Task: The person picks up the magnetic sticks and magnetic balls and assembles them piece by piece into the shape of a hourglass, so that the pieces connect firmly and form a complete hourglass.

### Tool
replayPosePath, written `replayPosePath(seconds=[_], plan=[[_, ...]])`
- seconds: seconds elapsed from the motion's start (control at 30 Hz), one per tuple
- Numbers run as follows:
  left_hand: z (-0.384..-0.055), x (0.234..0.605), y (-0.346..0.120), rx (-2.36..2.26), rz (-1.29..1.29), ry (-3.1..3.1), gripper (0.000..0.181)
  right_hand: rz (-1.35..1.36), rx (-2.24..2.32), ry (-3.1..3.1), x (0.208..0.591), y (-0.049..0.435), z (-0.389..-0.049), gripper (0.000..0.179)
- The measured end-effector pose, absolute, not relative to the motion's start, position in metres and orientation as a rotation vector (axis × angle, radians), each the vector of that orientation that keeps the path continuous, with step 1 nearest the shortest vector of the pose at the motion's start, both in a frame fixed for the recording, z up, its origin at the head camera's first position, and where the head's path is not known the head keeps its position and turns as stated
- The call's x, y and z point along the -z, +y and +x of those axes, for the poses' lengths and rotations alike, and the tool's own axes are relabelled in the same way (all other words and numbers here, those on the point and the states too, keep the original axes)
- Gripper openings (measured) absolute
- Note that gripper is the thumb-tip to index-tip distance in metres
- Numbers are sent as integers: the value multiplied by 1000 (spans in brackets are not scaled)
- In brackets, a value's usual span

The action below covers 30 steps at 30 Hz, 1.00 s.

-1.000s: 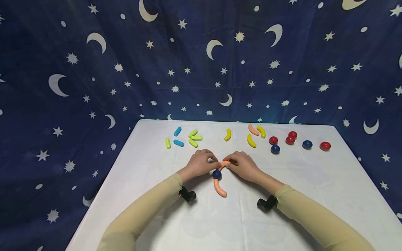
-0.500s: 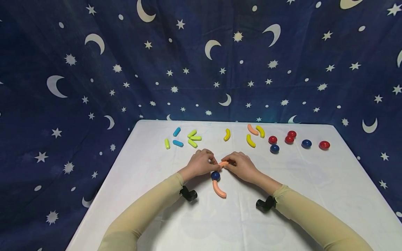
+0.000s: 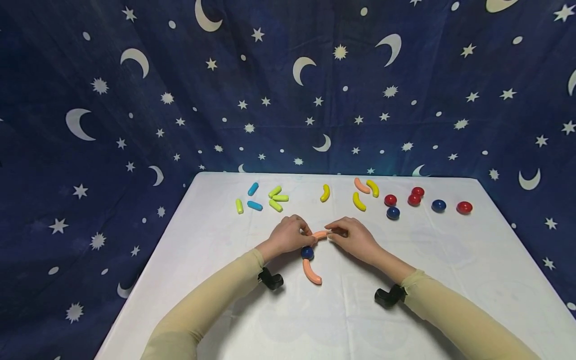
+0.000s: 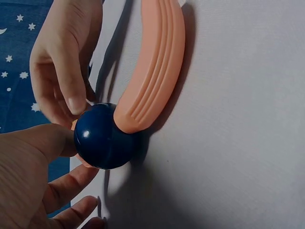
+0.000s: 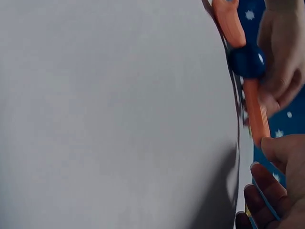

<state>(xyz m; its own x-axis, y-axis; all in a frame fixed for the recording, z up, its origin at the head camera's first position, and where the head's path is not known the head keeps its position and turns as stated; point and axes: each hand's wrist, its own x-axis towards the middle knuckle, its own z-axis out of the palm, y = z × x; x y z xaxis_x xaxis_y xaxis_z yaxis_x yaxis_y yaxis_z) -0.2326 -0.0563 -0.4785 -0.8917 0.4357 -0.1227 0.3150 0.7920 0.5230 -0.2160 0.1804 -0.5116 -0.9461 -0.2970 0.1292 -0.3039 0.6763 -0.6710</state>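
In the head view my left hand (image 3: 290, 234) pinches the far peach-orange curved piece (image 3: 320, 235) near its joint with a dark blue ball (image 3: 307, 253). A second peach-orange curved piece (image 3: 312, 273), grooved along its length, joins the ball's near side and curves toward me. My right hand (image 3: 353, 239) is at the far piece's free end. In the right wrist view its thumb (image 5: 276, 149) lies against or just beside that end, with the other fingers spread apart from the piece. The blue ball (image 4: 106, 136) partly covers the left hand's grip in the left wrist view.
Blue sticks (image 3: 255, 205) and lime-green sticks (image 3: 281, 198) lie at the back left of the white table (image 3: 270, 320). Yellow curved pieces (image 3: 359, 201) and another peach-orange one (image 3: 361, 185) are at back centre. Red balls (image 3: 464, 207) and blue balls (image 3: 438, 205) sit at back right.
My right hand has drawn slightly right and loosened from the far curved piece, showing more of its end. The ball and near piece have shifted slightly left and toward me; my left hand stays at the joint.
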Motion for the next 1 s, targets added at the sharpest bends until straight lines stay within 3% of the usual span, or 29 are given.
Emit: replayPosePath(seconds=[0.4,0.63,0.77,1.0], plan=[[-232,479,-59,-816,573,2678,23,56,-1192,-2720,488,259,-214,33],[-232,478,-60,-820,580,2685,24,-237,-1166,-2726,490,304,-218,60],[-232,479,-61,-829,585,2683,24,-316,-1196,-2828,495,313,-223,72],[-232,480,-59,-813,571,2696,22,-359,-1135,-2875,500,314,-228,74]])
